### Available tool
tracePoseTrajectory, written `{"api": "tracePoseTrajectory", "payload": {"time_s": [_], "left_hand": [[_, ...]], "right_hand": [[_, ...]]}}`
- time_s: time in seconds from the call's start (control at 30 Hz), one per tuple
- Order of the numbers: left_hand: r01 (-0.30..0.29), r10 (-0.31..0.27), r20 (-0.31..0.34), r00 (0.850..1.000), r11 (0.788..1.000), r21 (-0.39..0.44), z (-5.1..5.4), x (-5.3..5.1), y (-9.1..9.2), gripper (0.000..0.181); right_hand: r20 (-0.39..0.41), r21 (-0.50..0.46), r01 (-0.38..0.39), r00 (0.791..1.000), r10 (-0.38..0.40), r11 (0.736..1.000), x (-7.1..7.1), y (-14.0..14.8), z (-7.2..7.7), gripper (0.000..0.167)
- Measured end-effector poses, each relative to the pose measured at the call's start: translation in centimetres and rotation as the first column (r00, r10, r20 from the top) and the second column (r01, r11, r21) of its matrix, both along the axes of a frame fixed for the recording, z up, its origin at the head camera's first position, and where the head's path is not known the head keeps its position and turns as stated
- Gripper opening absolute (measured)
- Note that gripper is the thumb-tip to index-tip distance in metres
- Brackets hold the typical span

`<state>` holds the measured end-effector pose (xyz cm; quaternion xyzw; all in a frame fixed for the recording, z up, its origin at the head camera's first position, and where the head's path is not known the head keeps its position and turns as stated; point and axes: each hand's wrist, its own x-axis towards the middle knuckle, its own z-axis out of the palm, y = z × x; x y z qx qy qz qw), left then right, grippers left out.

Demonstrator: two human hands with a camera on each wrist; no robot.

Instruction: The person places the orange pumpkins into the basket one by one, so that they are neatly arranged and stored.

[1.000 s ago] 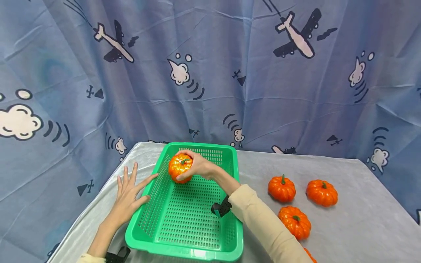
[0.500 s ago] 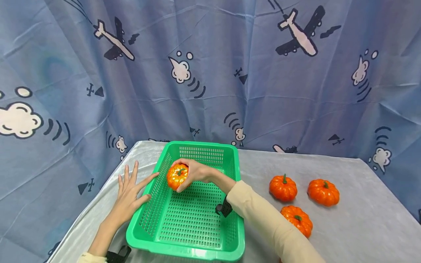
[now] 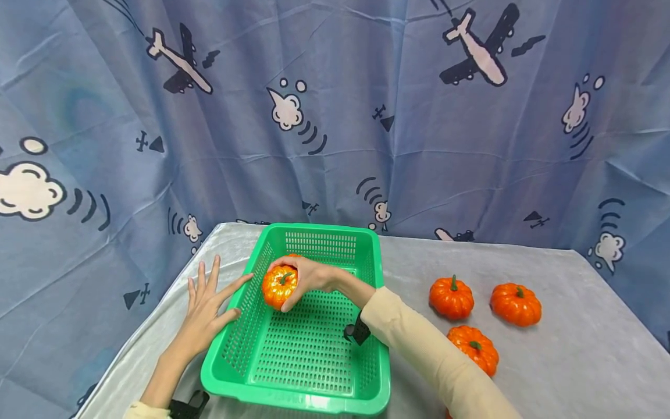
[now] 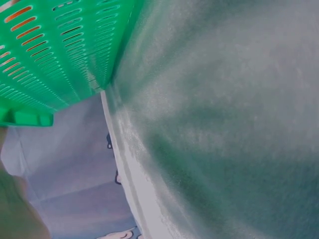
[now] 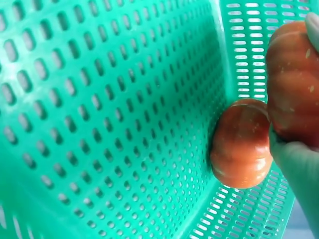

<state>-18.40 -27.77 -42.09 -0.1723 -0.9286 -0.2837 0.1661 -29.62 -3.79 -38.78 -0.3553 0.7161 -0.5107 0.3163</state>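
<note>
A green perforated basket (image 3: 314,402) stands on the cloth-covered table. Inside its left part, my right hand (image 3: 310,278) grips an orange pumpkin (image 3: 277,286) with a green stem, thumb on the near side and fingers on the far side. In the right wrist view the gripped pumpkin (image 5: 294,84) is beside a second pumpkin (image 5: 242,144) in the basket; the head view shows only a sliver of that one behind my fingers. My left hand (image 3: 205,311) has its fingers spread, with index finger and thumb at the basket's left rim.
Several orange pumpkins lie right of the basket, among them one with an upright stem (image 3: 451,298), one farther right (image 3: 516,304) and one nearer (image 3: 475,348), partly behind my right sleeve. A blue curtain (image 3: 335,116) with printed planes hangs behind the table (image 3: 565,361).
My right hand has moved the gripped pumpkin slightly left and nearer inside the basket, and part of another pumpkin now shows behind it. My left hand has stayed at the rim.
</note>
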Motion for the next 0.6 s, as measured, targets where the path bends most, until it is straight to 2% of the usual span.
{"api": "tracePoseTrajectory", "payload": {"time_s": [0.2, 0.43, 0.6], "left_hand": [[0.001, -0.001, -0.002, 1.000, 1.000, 0.002, 0.0, -0.1, -0.1, 0.056], [-0.002, 0.002, 0.008, 1.000, 1.000, 0.006, 0.0, 0.0, -0.1, 0.056], [0.003, -0.003, 0.010, 1.000, 1.000, 0.013, 0.0, 0.0, -0.1, 0.056]], "right_hand": [[-0.031, 0.109, -0.038, 0.999, 0.041, 0.993, 0.2, -0.3, -0.3, 0.069], [-0.017, 0.134, -0.092, 0.995, 0.095, 0.987, 0.5, -1.1, -1.1, 0.069], [-0.047, 0.177, -0.111, 0.992, 0.121, 0.978, 0.8, -1.6, -1.1, 0.069]]}}
